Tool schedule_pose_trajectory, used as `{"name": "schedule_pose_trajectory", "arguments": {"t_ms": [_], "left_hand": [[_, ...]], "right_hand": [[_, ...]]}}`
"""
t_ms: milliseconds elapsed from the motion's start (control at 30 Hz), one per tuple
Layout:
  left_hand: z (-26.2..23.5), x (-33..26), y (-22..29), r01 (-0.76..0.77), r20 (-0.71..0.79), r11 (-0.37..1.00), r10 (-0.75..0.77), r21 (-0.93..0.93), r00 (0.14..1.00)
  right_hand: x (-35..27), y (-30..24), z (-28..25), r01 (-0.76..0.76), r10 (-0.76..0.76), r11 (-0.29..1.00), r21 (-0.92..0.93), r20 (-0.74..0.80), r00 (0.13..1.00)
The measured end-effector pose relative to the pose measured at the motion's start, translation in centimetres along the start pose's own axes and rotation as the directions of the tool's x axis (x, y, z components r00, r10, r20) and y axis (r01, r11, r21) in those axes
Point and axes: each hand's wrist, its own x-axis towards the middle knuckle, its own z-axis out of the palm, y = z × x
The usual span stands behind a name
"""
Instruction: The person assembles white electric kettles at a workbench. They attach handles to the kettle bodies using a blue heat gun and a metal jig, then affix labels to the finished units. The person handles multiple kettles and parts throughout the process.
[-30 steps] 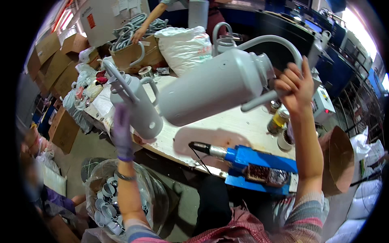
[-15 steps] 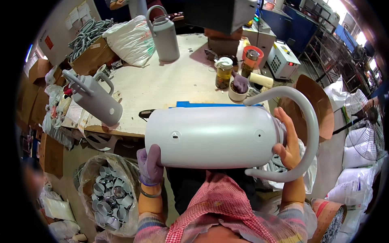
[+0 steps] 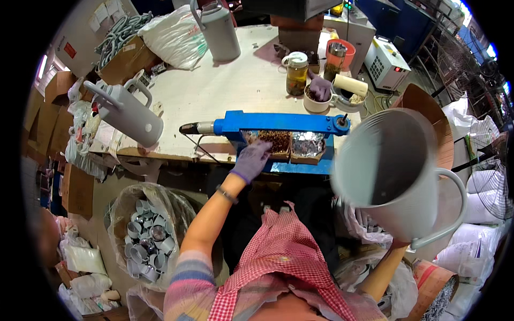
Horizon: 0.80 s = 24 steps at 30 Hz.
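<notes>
My left hand (image 3: 252,159), in a thin purple-grey glove, dips its closed fingertips into a small box of brass-coloured parts (image 3: 277,143); what they pinch is too small to make out. To the right, my right hand (image 3: 398,245) holds up a large pale-grey jug (image 3: 423,214) with a curved handle. The jug's wide hollow end faces the upper left, and its body hides most of that hand. Along the table's near edge lies a blue bar-shaped fixture (image 3: 278,122), with a round end at its right. A second small box, foil-lined (image 3: 308,145), adjoins the parts box.
Two other grey jugs stand on the table, one at left (image 3: 128,115), one at back (image 3: 220,35). A glass jar (image 3: 296,75), a tumbler (image 3: 335,60) and a cup with a purple glove (image 3: 318,96) are at right. A bag of grey cup-like pieces (image 3: 150,235) sits on the floor.
The jug has left my left hand and swung right and upright in my right hand. My left hand has moved forward into the parts box. The blue fixture is now uncovered.
</notes>
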Motion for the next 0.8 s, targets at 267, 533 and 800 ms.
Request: {"name": "schedule_pose_trajectory", "arguments": {"t_ms": [267, 533, 800], "left_hand": [[1.8, 5.3, -0.1, 0.228, 0.172, 0.973, -0.229, 0.026, 0.958], [3.4, 4.5, -1.2, 0.065, -0.081, 0.983, -0.052, 0.173, 0.995], [2.8, 4.0, -0.8, 0.139, -0.139, 0.987, -0.127, 0.083, 0.982]], "right_hand": [[0.3, 2.1, -3.3, -0.091, 0.109, 0.982, 0.163, -0.104, 0.989], [0.2, 5.5, -4.9, -0.126, 0.120, 0.966, 0.224, 0.040, 0.992], [1.0, 5.2, -3.4, -0.134, 0.138, 0.961, 0.243, 0.000, 0.990]]}}
